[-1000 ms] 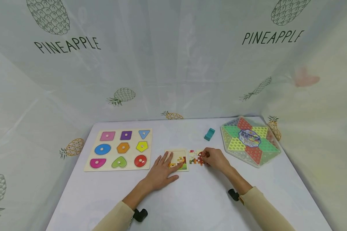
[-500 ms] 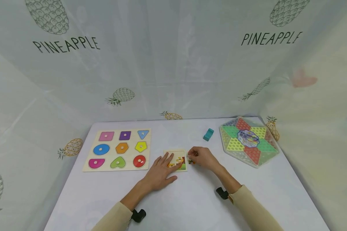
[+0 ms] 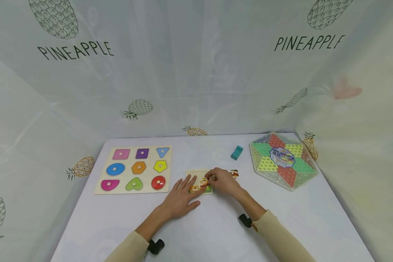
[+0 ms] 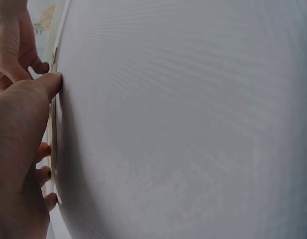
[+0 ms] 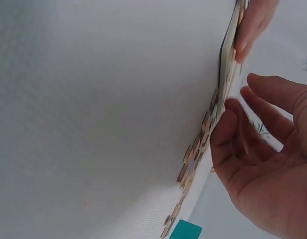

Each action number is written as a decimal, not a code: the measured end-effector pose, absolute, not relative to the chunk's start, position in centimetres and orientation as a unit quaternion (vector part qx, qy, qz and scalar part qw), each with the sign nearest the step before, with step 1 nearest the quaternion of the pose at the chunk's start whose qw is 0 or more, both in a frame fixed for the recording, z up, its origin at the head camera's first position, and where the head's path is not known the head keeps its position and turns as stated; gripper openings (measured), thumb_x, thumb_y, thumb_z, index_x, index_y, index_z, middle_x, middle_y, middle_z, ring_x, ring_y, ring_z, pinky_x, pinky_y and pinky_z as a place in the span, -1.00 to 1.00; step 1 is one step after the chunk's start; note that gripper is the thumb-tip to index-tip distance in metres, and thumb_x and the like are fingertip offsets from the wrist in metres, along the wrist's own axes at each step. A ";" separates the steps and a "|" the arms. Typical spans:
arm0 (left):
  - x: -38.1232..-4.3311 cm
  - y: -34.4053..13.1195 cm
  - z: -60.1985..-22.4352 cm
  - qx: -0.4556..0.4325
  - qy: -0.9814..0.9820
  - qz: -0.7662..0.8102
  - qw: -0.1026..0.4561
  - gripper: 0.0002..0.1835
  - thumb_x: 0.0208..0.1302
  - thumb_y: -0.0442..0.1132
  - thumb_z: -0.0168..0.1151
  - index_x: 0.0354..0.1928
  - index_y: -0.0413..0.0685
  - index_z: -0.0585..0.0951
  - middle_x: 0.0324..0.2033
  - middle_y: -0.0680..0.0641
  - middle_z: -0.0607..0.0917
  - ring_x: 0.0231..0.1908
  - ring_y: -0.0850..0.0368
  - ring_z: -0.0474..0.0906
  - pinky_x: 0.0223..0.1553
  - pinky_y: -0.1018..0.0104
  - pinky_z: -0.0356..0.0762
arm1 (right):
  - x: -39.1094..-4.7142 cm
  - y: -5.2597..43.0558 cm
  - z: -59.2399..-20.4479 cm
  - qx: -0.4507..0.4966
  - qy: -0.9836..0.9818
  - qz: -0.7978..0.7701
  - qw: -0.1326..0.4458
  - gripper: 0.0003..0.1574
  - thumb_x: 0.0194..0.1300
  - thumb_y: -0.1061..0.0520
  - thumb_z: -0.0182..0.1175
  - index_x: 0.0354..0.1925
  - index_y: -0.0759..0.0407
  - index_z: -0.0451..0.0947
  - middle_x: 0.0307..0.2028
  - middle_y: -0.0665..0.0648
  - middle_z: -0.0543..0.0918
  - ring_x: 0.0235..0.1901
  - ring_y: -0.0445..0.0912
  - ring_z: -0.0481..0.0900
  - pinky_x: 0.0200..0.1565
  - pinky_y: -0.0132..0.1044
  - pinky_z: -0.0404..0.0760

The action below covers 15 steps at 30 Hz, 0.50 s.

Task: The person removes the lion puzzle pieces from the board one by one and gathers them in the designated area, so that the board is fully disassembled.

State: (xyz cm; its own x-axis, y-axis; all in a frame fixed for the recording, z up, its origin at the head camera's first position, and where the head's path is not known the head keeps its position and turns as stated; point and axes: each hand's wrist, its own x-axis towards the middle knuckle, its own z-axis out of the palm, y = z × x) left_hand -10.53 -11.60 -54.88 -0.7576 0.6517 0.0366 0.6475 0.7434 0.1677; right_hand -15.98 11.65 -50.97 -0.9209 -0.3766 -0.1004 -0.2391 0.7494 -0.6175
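Note:
A small wooden jigsaw tray (image 3: 194, 173) lies mid-table, its picture partly filled in with orange, yellow and green. My left hand (image 3: 182, 196) rests on its left side with spread fingers, the thumb out on the table. Over the right part of the tray, my right hand (image 3: 225, 182) has its thumb and index finger together on a puzzle piece, which the fingers mostly hide. Loose puzzle pieces (image 3: 234, 174) peek out behind the right hand. In the right wrist view, a row of these pieces (image 5: 193, 159) runs along the table from the tray's edge.
A wooden shape board (image 3: 133, 171) with colourful knobbed shapes lies left. Behind the loose pieces is a teal block (image 3: 237, 153). A hexagonal Chinese checkers set (image 3: 283, 162) under clear plastic sits at the right. A pineapple-print curtain (image 3: 196, 72) hangs behind the white table (image 3: 203, 236).
My right hand has moved left from the loose pieces onto the tray's right part, uncovering pieces at the right end of the row. The left hand has stayed in place.

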 end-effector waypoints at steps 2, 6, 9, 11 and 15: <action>-10.5 -11.6 -54.9 0.351 0.933 0.085 0.007 -0.40 0.50 0.25 -0.05 0.52 0.48 0.23 0.57 -0.18 0.08 0.55 -0.24 -0.09 0.44 -0.26 0.08 | -16.0 11.6 -51.0 -0.169 0.934 -0.298 0.102 -0.73 0.32 0.14 0.33 -0.01 0.09 0.72 -0.12 0.06 0.65 -0.28 -0.15 0.52 -0.22 -0.21 0.56; -10.6 -11.7 -54.8 0.356 0.931 0.081 0.004 -0.41 0.50 0.25 -0.06 0.52 0.47 0.25 0.57 -0.18 0.09 0.55 -0.23 -0.07 0.43 -0.25 0.11 | -16.0 11.4 -50.9 -0.170 0.943 -0.269 0.094 -0.69 0.29 0.11 0.36 0.00 0.14 0.73 -0.12 0.08 0.61 -0.26 -0.14 0.52 -0.20 -0.19 0.57; -10.6 -11.7 -54.7 0.356 0.931 0.081 0.012 -0.41 0.51 0.25 -0.07 0.52 0.48 0.23 0.57 -0.18 0.08 0.56 -0.22 -0.09 0.44 -0.24 0.09 | -15.9 11.4 -50.9 -0.177 0.949 -0.246 0.090 -0.68 0.27 0.10 0.39 -0.02 0.16 0.74 -0.12 0.08 0.60 -0.29 -0.15 0.52 -0.23 -0.21 0.58; -10.6 -11.7 -54.6 0.355 0.931 0.082 0.018 -0.41 0.51 0.25 -0.09 0.52 0.48 0.22 0.57 -0.18 0.07 0.56 -0.21 -0.11 0.45 -0.24 0.06 | -15.8 11.3 -50.8 -0.183 0.951 -0.233 0.086 -0.68 0.26 0.08 0.40 -0.03 0.16 0.75 -0.12 0.08 0.61 -0.31 -0.15 0.52 -0.24 -0.23 0.58; -10.5 -11.7 -54.6 0.351 0.932 0.086 0.025 -0.41 0.52 0.25 -0.10 0.53 0.48 0.21 0.58 -0.18 0.05 0.57 -0.20 -0.13 0.46 -0.24 0.04 | -15.8 11.3 -50.7 -0.190 0.953 -0.221 0.081 -0.68 0.25 0.06 0.41 -0.04 0.14 0.75 -0.12 0.07 0.61 -0.31 -0.17 0.52 -0.24 -0.24 0.58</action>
State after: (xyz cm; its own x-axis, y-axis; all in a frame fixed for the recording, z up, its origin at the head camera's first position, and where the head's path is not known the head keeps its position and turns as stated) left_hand -10.54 -11.74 -54.62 -0.7522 0.6588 0.0127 0.6501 0.7388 0.1774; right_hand -15.75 11.33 -50.73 -0.9150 -0.3972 -0.0699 -0.3260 0.8304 -0.4519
